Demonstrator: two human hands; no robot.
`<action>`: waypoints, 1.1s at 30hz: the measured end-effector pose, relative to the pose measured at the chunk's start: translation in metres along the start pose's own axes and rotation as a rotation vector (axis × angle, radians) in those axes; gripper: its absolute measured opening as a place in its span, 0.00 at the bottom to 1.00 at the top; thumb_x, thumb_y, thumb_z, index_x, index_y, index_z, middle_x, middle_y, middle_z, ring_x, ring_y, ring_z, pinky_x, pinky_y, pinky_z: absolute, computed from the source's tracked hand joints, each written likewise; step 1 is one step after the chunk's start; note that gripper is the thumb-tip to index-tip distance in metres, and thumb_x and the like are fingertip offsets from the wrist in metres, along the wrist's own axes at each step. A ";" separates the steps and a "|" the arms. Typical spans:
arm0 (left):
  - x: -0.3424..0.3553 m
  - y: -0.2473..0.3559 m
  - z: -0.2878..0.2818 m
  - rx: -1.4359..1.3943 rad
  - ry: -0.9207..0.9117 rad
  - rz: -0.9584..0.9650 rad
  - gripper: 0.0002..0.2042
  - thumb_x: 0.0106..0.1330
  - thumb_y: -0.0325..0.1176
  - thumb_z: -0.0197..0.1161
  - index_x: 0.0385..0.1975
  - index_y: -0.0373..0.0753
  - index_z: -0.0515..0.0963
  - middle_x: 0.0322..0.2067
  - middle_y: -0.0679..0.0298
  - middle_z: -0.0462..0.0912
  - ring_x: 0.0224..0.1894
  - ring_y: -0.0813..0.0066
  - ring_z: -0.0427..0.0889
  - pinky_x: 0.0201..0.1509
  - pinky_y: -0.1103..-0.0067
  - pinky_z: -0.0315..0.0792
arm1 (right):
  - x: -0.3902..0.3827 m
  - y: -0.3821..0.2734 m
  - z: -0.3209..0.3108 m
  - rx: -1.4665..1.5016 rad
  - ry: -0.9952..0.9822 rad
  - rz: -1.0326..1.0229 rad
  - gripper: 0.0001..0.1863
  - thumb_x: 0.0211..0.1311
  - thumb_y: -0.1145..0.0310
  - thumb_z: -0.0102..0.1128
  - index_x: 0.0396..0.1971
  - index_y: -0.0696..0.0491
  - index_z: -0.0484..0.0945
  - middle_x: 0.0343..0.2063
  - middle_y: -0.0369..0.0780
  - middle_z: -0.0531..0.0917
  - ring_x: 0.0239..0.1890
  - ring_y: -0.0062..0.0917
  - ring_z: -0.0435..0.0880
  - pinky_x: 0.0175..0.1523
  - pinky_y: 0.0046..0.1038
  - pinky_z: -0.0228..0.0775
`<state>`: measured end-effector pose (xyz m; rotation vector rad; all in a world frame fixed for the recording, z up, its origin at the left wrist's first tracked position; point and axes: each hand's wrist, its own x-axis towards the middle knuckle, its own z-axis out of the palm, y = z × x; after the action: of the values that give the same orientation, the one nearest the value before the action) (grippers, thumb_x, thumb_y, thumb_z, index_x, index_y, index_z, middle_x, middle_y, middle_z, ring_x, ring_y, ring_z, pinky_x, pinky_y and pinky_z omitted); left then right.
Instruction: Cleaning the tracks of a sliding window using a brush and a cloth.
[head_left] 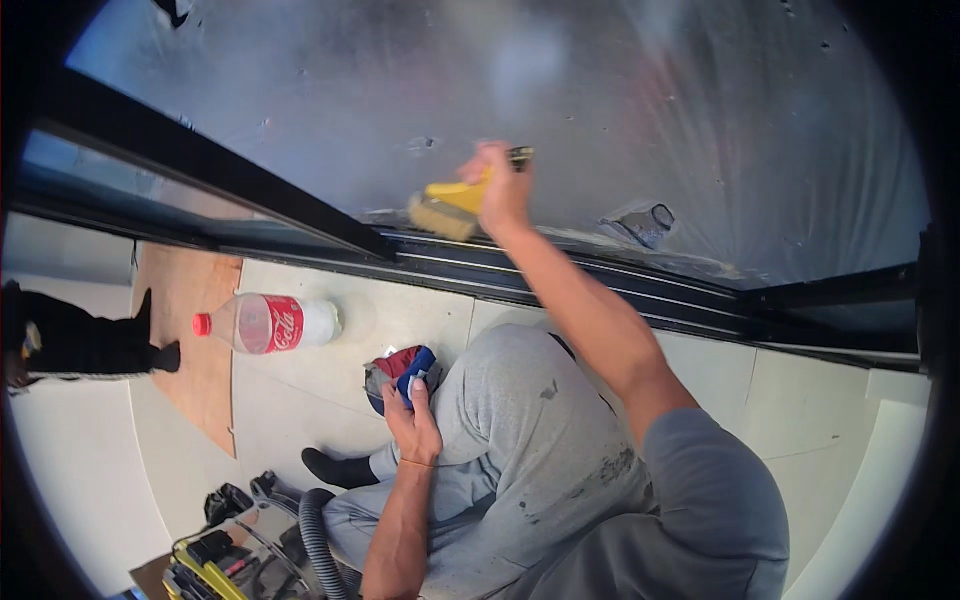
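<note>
In my right hand (500, 195) is a yellow-handled brush (445, 215), its pale bristles low over the black sliding frame track (600, 280), at the foot of a grey plastic-filmed panel (700, 110). My left hand (415, 425) grips a bundled blue, red and grey cloth (390, 370) beside my bent knee. A clear plastic bottle (250, 320) with a red cap and red label lies on the pale tiles (470, 300) to the left of the cloth.
A black frame post (220, 170) runs diagonally at the upper left. Another person's black-clad legs (80, 330) stand by a plywood sheet (190, 400). At the lower left sits a tool pile (220, 560) with a grey corrugated hose (315, 530).
</note>
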<state>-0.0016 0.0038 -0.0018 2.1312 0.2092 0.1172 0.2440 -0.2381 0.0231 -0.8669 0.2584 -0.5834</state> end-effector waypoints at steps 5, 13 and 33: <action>0.005 0.010 0.000 -0.003 -0.064 0.031 0.20 0.76 0.43 0.57 0.42 0.26 0.80 0.38 0.52 0.75 0.42 0.57 0.77 0.49 0.68 0.71 | -0.030 -0.077 -0.101 -0.053 -0.398 -0.147 0.14 0.68 0.73 0.59 0.20 0.53 0.70 0.19 0.34 0.76 0.25 0.21 0.76 0.40 0.27 0.70; 0.005 0.016 -0.003 0.030 -0.056 0.035 0.18 0.75 0.42 0.58 0.46 0.30 0.82 0.41 0.50 0.77 0.45 0.54 0.79 0.52 0.67 0.72 | -0.076 -0.108 -0.164 -1.071 -0.565 -0.398 0.08 0.64 0.75 0.67 0.29 0.61 0.77 0.42 0.45 0.83 0.43 0.28 0.82 0.50 0.30 0.73; 0.006 0.013 -0.009 0.095 -0.099 0.029 0.20 0.74 0.46 0.58 0.44 0.31 0.83 0.42 0.45 0.78 0.45 0.46 0.80 0.50 0.62 0.73 | -0.090 -0.106 -0.169 -1.592 -0.985 -0.458 0.27 0.54 0.81 0.65 0.57 0.57 0.79 0.53 0.51 0.84 0.53 0.46 0.86 0.57 0.40 0.79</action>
<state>0.0040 0.0052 0.0136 2.2291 0.1280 0.0181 0.0563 -0.3482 -0.0026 -2.6690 -0.5073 -0.1938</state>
